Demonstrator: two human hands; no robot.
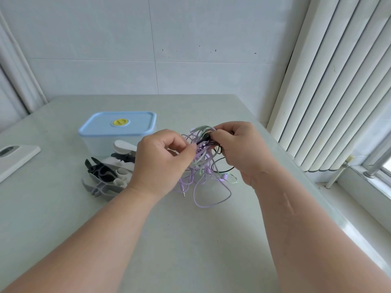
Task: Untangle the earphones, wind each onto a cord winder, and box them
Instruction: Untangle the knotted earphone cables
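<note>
Item 1. Two bare forearms, nearest the lens, entered from 7 and 5 o'clock and converging at mid-table.

Item 2. Left hand (163,157): fingers curled, thumb and forefinger pinched on lilac strands at the 9 o'clock side of the knot.

Item 3. Right hand (243,149): fingers curled, fingertips pinched on a black piece at the 12 o'clock top of the knot; whether plug or earbud cannot be told.

Item 4. Tangle of earphones (203,166): one bundle, held between the hands, its lower loops trailed onto the table (190,240) toward 6 o'clock. Three cord colours are counted: lilac, pale green, black. The number of sets cannot be told. The knot lies directly between the two pinches, both hands equally near; a pull apart along the 9-to-3 line is judged to be what loosening depends on.

Item 5. Cord winders (108,172): one heap at 9 o'clock of the tangle, black, white and grey pieces; at least four, exact count obscured.

Item 6. Box (118,125): one, blue lid on, at 10 o'clock.

Item 7. White device (14,159): one, far 9 o'clock edge.
</note>
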